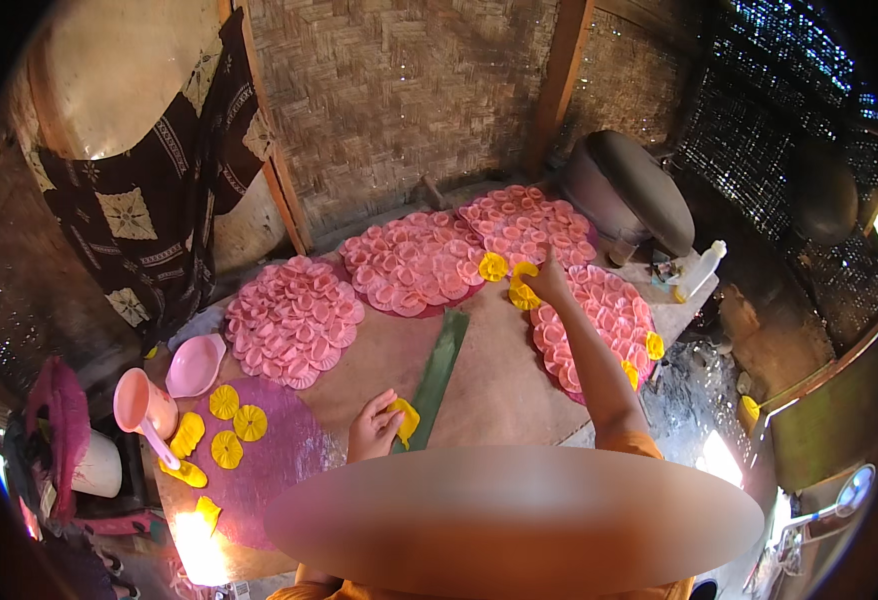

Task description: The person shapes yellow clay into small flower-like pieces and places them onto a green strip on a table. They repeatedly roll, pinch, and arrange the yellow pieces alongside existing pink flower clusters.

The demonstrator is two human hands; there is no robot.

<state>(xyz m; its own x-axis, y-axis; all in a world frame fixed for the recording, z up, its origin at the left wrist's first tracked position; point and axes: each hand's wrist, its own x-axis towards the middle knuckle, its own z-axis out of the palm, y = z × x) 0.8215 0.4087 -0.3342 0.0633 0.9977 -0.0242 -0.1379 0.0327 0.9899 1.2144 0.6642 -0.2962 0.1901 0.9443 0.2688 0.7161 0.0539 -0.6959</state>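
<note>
My left hand [373, 426] is closed on a floppy yellow piece [406, 422] with a folded edge, beside a long dark green strip [433, 385]. My right hand [551, 280] reaches far across the table, its fingers at a yellow ruffled disc [524, 293] that it seems to pinch; the hand partly hides the contact. Another yellow disc [493, 267] lies just left of it, on the edge of the pink pieces. Small pink cup-shaped pieces [294, 320] cover several round mats around both hands. On a purple round mat [279, 440] at left rest several yellow discs [250, 423].
A pink dipper [146, 405] and pink bowl [196, 365] stand on the table's left edge. At the back right are a large metal pot [609, 180] with a leaning lid [644, 190], a glass [623, 247] and a white bottle [701, 270]. A woven wall [409, 90] closes the back.
</note>
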